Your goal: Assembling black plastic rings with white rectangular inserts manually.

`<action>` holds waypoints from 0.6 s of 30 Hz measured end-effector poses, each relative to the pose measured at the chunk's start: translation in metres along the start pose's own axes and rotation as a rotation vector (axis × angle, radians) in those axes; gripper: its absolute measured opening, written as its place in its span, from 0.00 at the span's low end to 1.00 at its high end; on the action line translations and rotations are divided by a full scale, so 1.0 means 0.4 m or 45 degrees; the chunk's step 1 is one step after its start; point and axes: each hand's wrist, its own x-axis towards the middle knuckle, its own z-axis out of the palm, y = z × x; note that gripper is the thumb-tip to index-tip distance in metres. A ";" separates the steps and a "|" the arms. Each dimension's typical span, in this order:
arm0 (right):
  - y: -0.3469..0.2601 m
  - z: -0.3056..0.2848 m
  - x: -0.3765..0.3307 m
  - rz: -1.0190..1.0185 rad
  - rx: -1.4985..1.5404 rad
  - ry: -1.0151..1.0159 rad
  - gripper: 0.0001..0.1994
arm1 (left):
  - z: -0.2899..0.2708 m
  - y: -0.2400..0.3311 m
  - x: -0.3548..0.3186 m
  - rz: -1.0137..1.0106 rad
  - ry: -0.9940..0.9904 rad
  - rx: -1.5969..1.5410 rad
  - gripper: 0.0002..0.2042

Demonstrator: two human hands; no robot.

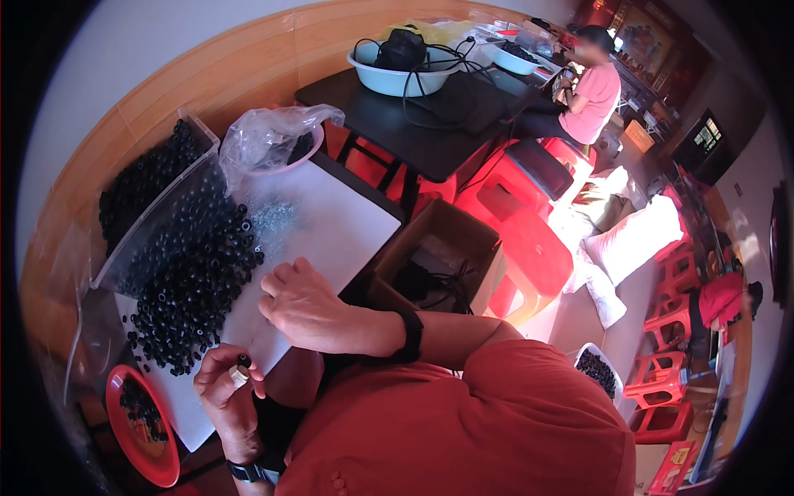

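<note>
My left hand (222, 395) is at the table's near edge. Its thumb and fingers pinch a small black cylindrical part (244, 361), and a whitish band shows around one digit. Over the white tabletop (335, 219) is my right hand (302, 310), its fingers curled together; whatever they may hold is hidden. Beyond that hand lies a scatter of tiny clear bits (275, 219). Left of both hands spreads a heap of small black ring-like parts (186, 302), reaching back to a clear plastic bin (157, 211) full of similar parts.
A red dish (169, 461) with black pieces sits at the near left. A pink basin (313, 149) with clear plastic film (265, 136) stands at the far edge. An open cardboard box (389, 289) is right of the table. Another person (591, 95) sits farther off.
</note>
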 end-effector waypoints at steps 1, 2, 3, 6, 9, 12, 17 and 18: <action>0.002 -0.002 0.000 -0.014 0.019 -0.004 0.06 | -0.001 0.000 0.000 0.003 0.005 -0.002 0.09; 0.001 -0.003 0.000 -0.012 0.016 -0.002 0.06 | -0.002 0.000 0.001 0.004 0.002 -0.002 0.09; -0.001 -0.003 -0.002 -0.004 0.019 -0.011 0.06 | -0.004 0.000 0.003 -0.006 -0.003 0.006 0.09; 0.003 0.002 -0.002 -0.001 0.024 0.007 0.05 | 0.000 0.002 0.009 -0.009 -0.003 -0.009 0.09; 0.004 0.001 0.000 -0.013 0.035 0.022 0.05 | 0.011 0.014 0.010 0.024 -0.003 -0.020 0.09; 0.010 -0.001 -0.003 -0.030 0.058 0.027 0.05 | 0.020 0.026 0.018 0.057 -0.031 -0.019 0.09; 0.006 0.009 -0.005 -0.041 0.116 0.050 0.04 | 0.027 0.008 0.020 0.024 -0.031 -0.030 0.09; 0.005 0.008 -0.005 -0.044 0.114 0.069 0.04 | 0.029 0.003 0.019 0.011 -0.038 -0.037 0.09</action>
